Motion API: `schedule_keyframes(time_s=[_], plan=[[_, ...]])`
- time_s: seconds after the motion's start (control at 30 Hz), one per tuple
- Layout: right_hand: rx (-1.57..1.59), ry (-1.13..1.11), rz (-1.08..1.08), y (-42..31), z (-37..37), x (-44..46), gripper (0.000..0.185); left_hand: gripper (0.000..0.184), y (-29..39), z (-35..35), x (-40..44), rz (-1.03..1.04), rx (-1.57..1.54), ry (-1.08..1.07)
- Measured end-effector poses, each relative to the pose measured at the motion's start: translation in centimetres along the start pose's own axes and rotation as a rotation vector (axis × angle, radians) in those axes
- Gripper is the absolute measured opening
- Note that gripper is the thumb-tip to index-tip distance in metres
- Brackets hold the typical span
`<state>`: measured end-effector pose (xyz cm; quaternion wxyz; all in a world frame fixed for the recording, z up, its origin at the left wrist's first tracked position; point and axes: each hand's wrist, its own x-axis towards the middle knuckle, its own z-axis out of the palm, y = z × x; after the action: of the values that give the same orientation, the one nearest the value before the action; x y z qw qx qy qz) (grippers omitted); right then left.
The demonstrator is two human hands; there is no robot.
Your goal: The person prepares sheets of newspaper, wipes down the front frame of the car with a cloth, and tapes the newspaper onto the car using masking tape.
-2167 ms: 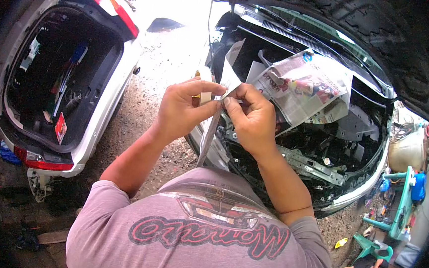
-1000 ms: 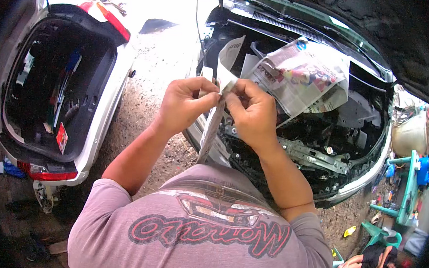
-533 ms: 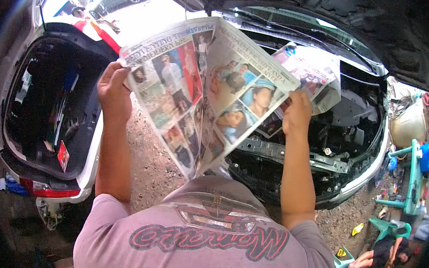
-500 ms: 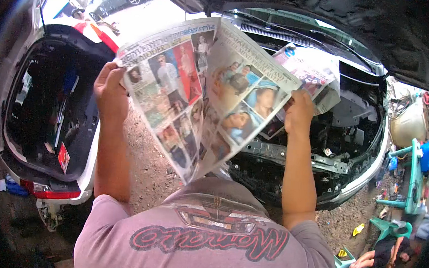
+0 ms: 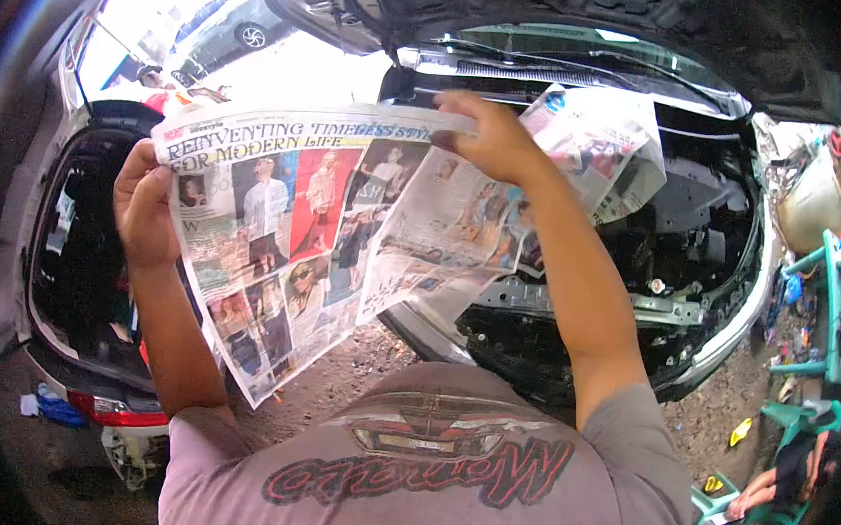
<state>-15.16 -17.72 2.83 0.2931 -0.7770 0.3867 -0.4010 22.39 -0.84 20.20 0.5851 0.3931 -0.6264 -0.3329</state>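
Newspaper (image 5: 278,204), likely limp and tearable, suits edge holds: my left grip (image 5: 149,209) pinches its side, right grip (image 5: 492,141) its top.

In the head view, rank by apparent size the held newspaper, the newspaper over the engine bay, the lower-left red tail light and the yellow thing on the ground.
1. Held newspaper
2. Other newspaper
3. Red tail light
4. Yellow thing
The held newspaper looks nearer the camera, so real sizes may differ.
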Motion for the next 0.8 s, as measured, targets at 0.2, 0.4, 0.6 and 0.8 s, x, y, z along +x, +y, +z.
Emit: schedule_keyframes(time_s=[0.2, 0.4, 0.6, 0.8], plan=[[0.224, -0.199, -0.011, 0.6, 3.4, -0.2, 0.039, 0.01, 1.4, -5.1, -1.3, -0.117, 0.168, 0.121], [0.105, -0.429, -0.225, -5.2, 0.8, 1.7, 0.032, 0.03, -0.1, -9.6, -2.6, -0.127, 0.573, 0.419], [-0.224, -0.58, -0.408, -11.6, -1.0, 3.0, 0.035, 0.053, 0.5, 5.2, -2.6, 0.211, 1.209, -0.068], [-0.295, -0.668, -0.475, -15.4, -2.3, 2.6, 0.026, 0.026, -5.3, 11.7, -1.8, 0.17, 0.824, -0.239]])
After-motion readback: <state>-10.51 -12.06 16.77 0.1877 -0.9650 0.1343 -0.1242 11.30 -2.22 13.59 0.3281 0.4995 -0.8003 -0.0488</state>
